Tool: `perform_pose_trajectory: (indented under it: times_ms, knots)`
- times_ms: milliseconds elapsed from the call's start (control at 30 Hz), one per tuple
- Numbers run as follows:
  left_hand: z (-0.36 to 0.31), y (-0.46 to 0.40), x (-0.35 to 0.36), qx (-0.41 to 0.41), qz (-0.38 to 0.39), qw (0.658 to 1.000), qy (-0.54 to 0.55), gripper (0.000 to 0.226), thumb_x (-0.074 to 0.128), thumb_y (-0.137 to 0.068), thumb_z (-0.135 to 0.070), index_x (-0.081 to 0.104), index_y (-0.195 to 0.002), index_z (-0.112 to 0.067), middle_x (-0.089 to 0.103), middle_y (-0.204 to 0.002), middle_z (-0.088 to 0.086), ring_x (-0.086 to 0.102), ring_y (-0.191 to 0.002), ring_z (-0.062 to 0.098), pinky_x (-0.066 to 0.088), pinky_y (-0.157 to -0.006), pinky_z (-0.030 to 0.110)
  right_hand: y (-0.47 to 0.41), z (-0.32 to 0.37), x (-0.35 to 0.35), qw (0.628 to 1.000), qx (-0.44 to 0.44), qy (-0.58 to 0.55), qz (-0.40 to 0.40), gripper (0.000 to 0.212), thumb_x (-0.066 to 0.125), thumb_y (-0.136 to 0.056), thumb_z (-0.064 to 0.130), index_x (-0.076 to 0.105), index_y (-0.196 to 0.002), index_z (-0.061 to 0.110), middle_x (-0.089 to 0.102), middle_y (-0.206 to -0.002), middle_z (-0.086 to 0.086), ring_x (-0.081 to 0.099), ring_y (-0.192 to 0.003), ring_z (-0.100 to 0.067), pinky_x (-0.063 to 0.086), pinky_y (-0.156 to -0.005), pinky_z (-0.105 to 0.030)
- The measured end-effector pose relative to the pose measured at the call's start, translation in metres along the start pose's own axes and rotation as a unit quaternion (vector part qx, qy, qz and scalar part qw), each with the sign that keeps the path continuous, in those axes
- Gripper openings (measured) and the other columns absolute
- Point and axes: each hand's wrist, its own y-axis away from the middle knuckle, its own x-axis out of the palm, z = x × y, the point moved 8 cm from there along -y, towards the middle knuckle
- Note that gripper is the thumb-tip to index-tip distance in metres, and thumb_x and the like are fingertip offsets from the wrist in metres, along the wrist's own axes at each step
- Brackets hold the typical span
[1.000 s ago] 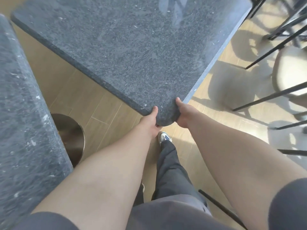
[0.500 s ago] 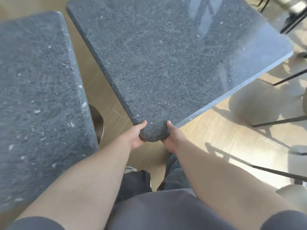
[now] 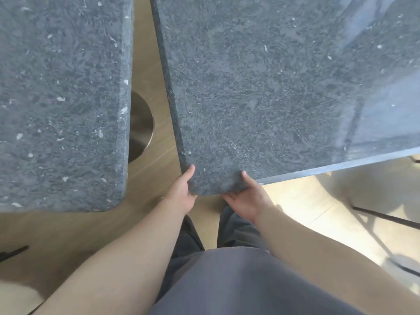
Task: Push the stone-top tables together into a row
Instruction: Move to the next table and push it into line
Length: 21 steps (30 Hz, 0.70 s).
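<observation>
Both my left hand (image 3: 183, 192) and right hand (image 3: 246, 198) clutch the near corner of the right table (image 3: 272, 87), its long edge angled just beside the left table (image 3: 61, 98), gap narrowing away from me.

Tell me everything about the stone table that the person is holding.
The held table has a dark grey, speckled, polished stone top with a rounded near corner and thin edge. Window light glares on its right side. The left hand and right hand grip that corner, thumbs on top. It sits angled, a floor gap apart from the neighbouring table.
</observation>
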Motion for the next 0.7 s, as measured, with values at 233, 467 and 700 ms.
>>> perform_pose_trajectory:
  times_ms: [233,467,700]
  knots:
    - [0.070,0.007,0.034,-0.015,0.006,0.976,0.216,0.061,0.073,-0.091,-0.036,0.051,-0.141,-0.010,0.066,-0.133,0.017,0.061,-0.124,0.036,0.044,-0.111,0.051,0.000,0.003,0.013,0.991,-0.039,-0.104,-0.069,0.050,0.069,-0.090,0.031,0.057,-0.127,0.001,0.064,-0.127,-0.022,0.060,-0.117,-0.038,0.050,-0.085,-0.051]
    - [0.065,0.006,0.032,-0.045,0.030,0.974,0.220,0.042,0.074,-0.090,-0.023,0.058,-0.125,-0.005,0.074,-0.115,0.016,0.068,-0.115,0.033,0.050,-0.105,0.050,-0.001,0.018,0.005,0.991,-0.108,-0.037,-0.066,0.039,0.064,-0.094,0.017,0.058,-0.128,0.000,0.068,-0.123,-0.019,0.065,-0.114,-0.034,0.048,-0.100,-0.047]
    - [0.058,0.014,0.031,-0.082,0.057,0.981,0.164,0.048,0.071,-0.093,-0.027,0.056,-0.131,-0.002,0.068,-0.127,0.018,0.064,-0.119,0.032,0.049,-0.106,0.045,0.005,0.017,0.007,0.985,-0.149,-0.016,-0.087,0.036,0.063,-0.096,0.016,0.059,-0.128,-0.001,0.069,-0.123,-0.016,0.065,-0.114,-0.030,0.047,-0.105,-0.047]
